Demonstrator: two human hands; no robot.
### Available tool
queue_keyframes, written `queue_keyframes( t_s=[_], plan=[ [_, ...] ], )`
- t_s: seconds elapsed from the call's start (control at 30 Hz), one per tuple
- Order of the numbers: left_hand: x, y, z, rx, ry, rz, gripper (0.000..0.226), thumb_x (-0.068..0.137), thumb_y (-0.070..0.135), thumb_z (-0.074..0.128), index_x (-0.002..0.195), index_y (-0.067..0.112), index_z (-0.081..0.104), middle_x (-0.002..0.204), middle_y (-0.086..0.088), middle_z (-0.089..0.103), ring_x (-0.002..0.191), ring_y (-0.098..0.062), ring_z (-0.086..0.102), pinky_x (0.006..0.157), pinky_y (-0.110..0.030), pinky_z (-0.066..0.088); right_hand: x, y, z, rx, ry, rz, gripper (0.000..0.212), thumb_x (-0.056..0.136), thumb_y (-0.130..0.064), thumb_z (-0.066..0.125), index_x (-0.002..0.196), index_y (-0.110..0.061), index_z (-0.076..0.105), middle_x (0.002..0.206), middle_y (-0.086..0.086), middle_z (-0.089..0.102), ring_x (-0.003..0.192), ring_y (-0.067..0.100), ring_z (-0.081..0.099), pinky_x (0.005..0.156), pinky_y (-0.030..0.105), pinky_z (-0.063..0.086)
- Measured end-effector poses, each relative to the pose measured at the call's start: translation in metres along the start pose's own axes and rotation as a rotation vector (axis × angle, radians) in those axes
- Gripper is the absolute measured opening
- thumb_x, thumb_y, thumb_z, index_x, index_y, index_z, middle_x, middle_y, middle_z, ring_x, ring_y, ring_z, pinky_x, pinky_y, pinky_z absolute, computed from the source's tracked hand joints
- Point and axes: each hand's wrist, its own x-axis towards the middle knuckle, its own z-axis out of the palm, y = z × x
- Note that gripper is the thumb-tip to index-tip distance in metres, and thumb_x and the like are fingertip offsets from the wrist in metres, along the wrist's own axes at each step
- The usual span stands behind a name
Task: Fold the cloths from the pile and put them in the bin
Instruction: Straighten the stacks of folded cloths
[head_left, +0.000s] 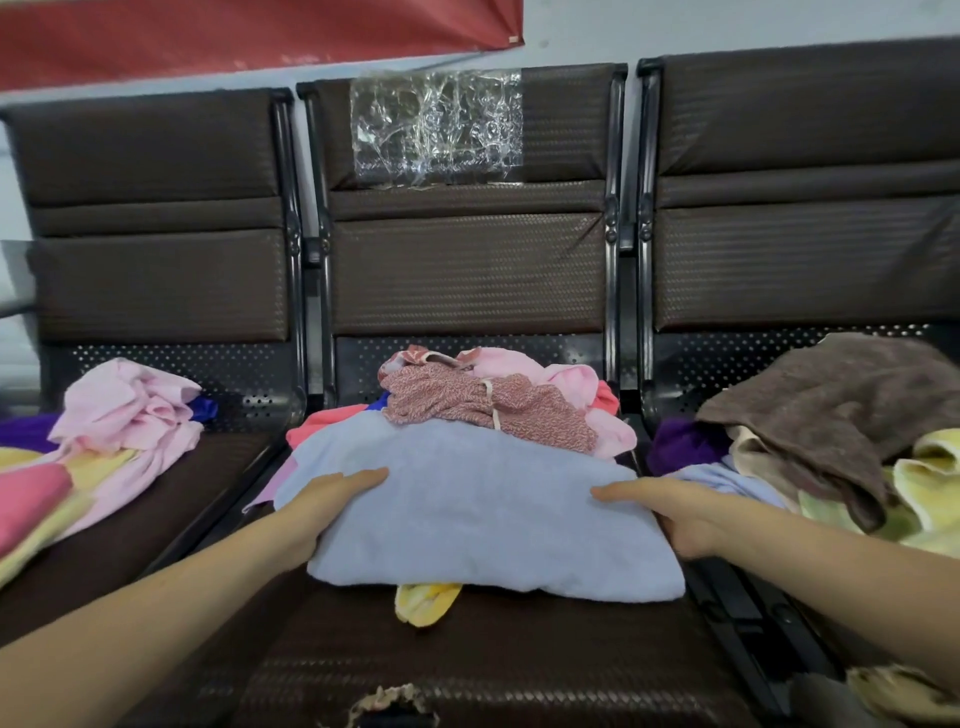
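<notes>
Head view: your left hand (317, 499) is on the left edge of the blue cloth (483, 519), thumb lying flat on top, the other fingers tucked out of sight under the edge. Your right hand (675, 514) mirrors it on the right edge: thumb on top pointing inward, fingers curled under the side. So both hands grip the cloth by its sides.

That cloth is folded into a thick rectangle and sits on the middle seat (467, 649) of a three-seat dark bench. A yellow cloth (423, 603) pokes out from under its front edge. Just behind it, touching, is the unfolded pile (498, 400): a red-and-white patterned piece on top, pink and coral ones under and around it.

Left seat (156, 499) holds a crumpled pink cloth (130, 415) on yellow, pink and purple pieces. Right seat: a brown towel (831, 410) draped over purple, pale blue and yellow cloths (930, 483).

Clear plastic wrap (436, 127) is stuck on the middle backrest. A red banner (234, 36) hangs on the wall above.

No bin is visible. At the bottom edge there's a small frilly item I can't identify.
</notes>
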Motion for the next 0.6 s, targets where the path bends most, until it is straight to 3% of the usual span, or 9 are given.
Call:
queue_keyframes(
  t_s=[0.1,0.23,0.37,0.5,0.6],
  plan=[
    [-0.007,-0.001,-0.005,-0.053,-0.028,0.020,0.058,0.064,0.048,0.078,0.113,0.019,0.066,0.112,-0.008,0.069,0.108,-0.029,0.062,0.101,-0.048,0.044,-0.005,0.004,0.003,0.028,0.011,-0.054,0.019,0.088,-0.011,0.065,0.105,-0.002,0.063,0.090,0.011,0.074,0.089,0.025,0.066,0.069,0.035,0.048],
    [-0.027,0.005,-0.001,-0.220,0.003,0.107,0.020,0.085,0.035,0.068,0.101,0.024,0.064,0.113,-0.009,0.067,0.108,-0.028,0.060,0.100,-0.049,0.045,-0.016,-0.003,0.002,0.102,0.145,-0.199,0.017,0.091,-0.014,0.062,0.105,-0.005,0.060,0.098,0.012,0.070,0.089,0.026,0.064,0.071,0.035,0.049],
    [-0.057,0.000,0.002,-0.207,-0.045,0.087,0.021,0.089,0.033,0.063,0.106,0.021,0.064,0.106,-0.010,0.070,0.102,-0.029,0.064,0.084,-0.042,0.052,-0.040,-0.012,-0.010,0.058,0.253,-0.202,0.020,0.093,-0.022,0.060,0.095,-0.002,0.056,0.094,0.015,0.065,0.085,0.030,0.061,0.070,0.038,0.047],
    [-0.080,-0.030,0.018,-0.178,-0.131,0.072,0.018,0.097,0.020,0.051,0.109,0.017,0.063,0.106,-0.005,0.072,0.099,-0.024,0.066,0.081,-0.037,0.050,-0.050,-0.005,-0.020,-0.056,0.340,-0.155,0.038,0.085,-0.031,0.069,0.103,0.000,0.058,0.115,0.016,0.062,0.103,0.031,0.061,0.095,0.040,0.046],
    [-0.083,-0.038,0.023,-0.194,-0.063,-0.046,0.024,0.098,0.029,0.048,0.102,0.014,0.065,0.099,-0.011,0.068,0.092,-0.028,0.061,0.077,-0.035,0.048,-0.063,-0.013,-0.006,-0.082,0.339,-0.209,0.025,0.092,-0.026,0.062,0.083,-0.004,0.055,0.092,0.011,0.062,0.082,0.025,0.059,0.083,0.036,0.044]
  ],
)
